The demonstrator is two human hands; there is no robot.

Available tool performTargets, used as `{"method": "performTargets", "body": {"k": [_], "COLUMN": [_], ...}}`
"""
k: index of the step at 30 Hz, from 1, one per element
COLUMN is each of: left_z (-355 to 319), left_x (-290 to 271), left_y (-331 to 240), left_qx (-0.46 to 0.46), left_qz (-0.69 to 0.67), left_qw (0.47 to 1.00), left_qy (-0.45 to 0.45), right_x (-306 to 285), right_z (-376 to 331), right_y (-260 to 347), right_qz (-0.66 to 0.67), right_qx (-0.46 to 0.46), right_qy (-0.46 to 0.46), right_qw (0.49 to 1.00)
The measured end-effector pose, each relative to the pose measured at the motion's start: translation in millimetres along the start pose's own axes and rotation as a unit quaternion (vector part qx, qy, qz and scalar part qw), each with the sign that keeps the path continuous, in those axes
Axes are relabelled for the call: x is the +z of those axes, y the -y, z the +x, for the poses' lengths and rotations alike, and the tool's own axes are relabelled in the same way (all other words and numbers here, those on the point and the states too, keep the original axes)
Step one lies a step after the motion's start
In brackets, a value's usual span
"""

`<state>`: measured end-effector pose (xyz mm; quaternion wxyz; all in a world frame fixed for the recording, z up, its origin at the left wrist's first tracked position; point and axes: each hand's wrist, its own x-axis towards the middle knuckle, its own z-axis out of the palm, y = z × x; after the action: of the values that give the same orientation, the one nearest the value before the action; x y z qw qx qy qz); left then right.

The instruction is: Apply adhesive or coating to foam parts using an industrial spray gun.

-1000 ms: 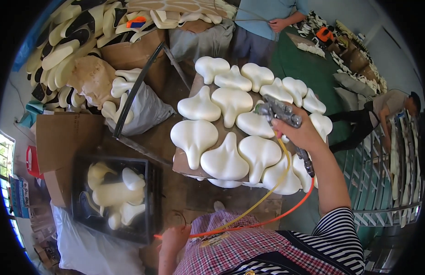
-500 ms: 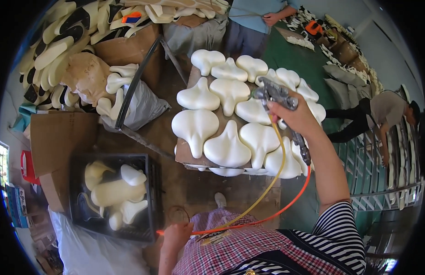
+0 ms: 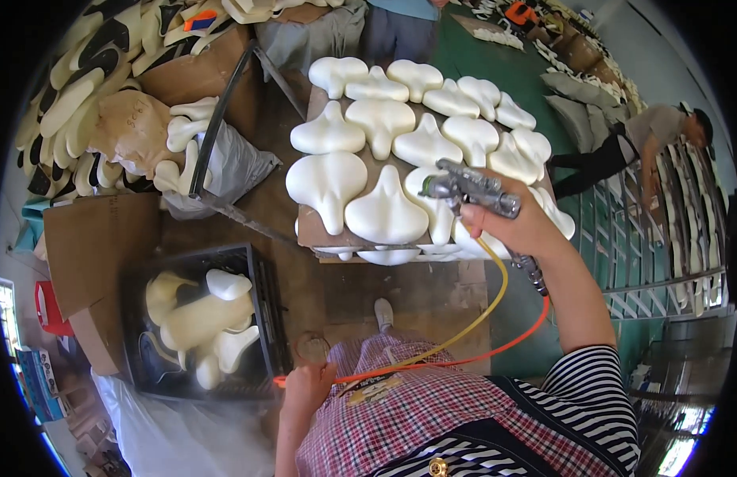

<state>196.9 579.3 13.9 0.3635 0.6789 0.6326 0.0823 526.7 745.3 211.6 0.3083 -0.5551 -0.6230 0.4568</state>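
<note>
Right hand (image 3: 515,226), centre-right of frame, fingers clamped round grey metal spray gun (image 3: 470,189), nozzle over white moulded foam pieces (image 3: 384,211) on brown board (image 3: 311,229) in upper centre. Yellow hose (image 3: 489,298) & orange hose (image 3: 471,358) trail down. Left hand (image 3: 305,387), bottom centre, closed on orange hose beside black crate (image 3: 257,318) w/ cream pieces.
</note>
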Motion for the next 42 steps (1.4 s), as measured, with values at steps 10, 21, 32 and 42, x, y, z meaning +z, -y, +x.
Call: {"method": "performTargets", "body": {"k": [10,21,32,42], "left_z": [-24.1,-15.2,39.1,64.9], "left_x": [4.8,16.9,59.8,104.3], "left_y": [10.0,-15.3,-80.6,-120.5], "left_qx": [0.025,0.046,0.067,0.022], "left_qz": [0.009,0.023,0.045,0.063], "left_qw": [0.999,0.999,0.997,0.997], "left_qy": [0.019,0.008,0.021,0.029], "right_x": [15.9,-7.5,-86.4,-179.1], "right_z": [-35.2,-46.0,-18.2,22.4], "right_y": [3.0,-7.7,-34.9,-79.2], "right_qz": [0.0,0.006,-0.021,-0.006], "right_qx": [-0.032,-0.051,-0.031,-0.043], "right_qy": [-0.058,-0.044,-0.037,-0.126], "right_qw": [0.998,0.998,0.999,0.991]}}
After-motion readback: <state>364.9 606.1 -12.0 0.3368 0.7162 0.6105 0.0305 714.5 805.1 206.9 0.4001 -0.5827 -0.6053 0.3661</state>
